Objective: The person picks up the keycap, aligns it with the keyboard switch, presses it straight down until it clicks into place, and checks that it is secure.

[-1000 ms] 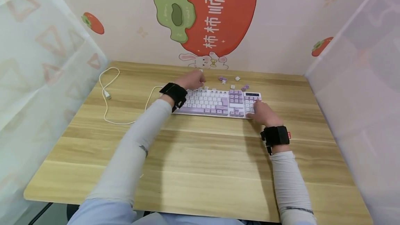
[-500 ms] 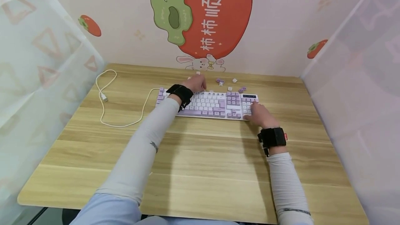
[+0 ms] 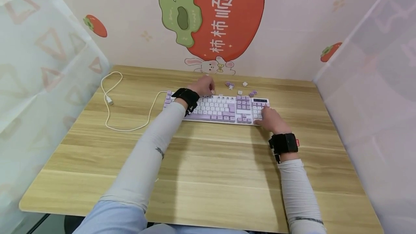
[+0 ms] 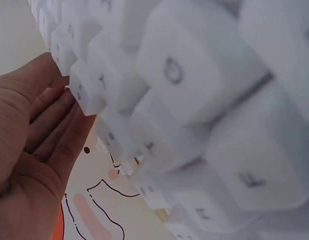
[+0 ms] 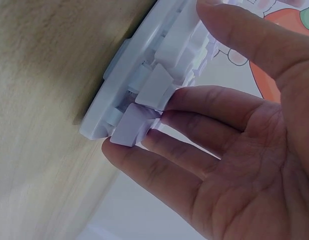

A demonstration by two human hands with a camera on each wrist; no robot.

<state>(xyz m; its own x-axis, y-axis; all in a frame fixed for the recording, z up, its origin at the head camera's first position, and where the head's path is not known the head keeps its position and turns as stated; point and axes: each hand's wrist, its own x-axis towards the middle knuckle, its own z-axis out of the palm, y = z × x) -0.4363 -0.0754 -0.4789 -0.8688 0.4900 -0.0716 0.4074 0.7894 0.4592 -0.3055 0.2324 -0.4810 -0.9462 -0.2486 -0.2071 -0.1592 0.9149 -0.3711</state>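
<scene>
A white and lilac keyboard [image 3: 212,116] lies across the far half of the table. Over its back edge, my left hand [image 3: 204,84] points its fingers down, and a small white keycap [image 3: 212,91] shows at the fingertips, apparently pinched. In the left wrist view the fingertips of that hand [image 4: 32,165] are hidden behind white keys [image 4: 117,70]. My right hand [image 3: 272,120] rests on the number-pad end. The right wrist view shows its extended fingers [image 5: 154,167] touching the end keys [image 5: 132,125], thumb apart from the other fingers.
Loose white and lilac keycaps [image 3: 252,93] lie behind the keyboard, with a white one [image 3: 245,84] nearer the wall. A pale cable [image 3: 128,130] loops on the left, its plug [image 3: 109,100] on the table [image 3: 208,169]. Patterned panels stand at both sides.
My left hand has shifted slightly toward the right along the keyboard's back edge, its fingertips now at a white keycap. The right hand stays on the number-pad end.
</scene>
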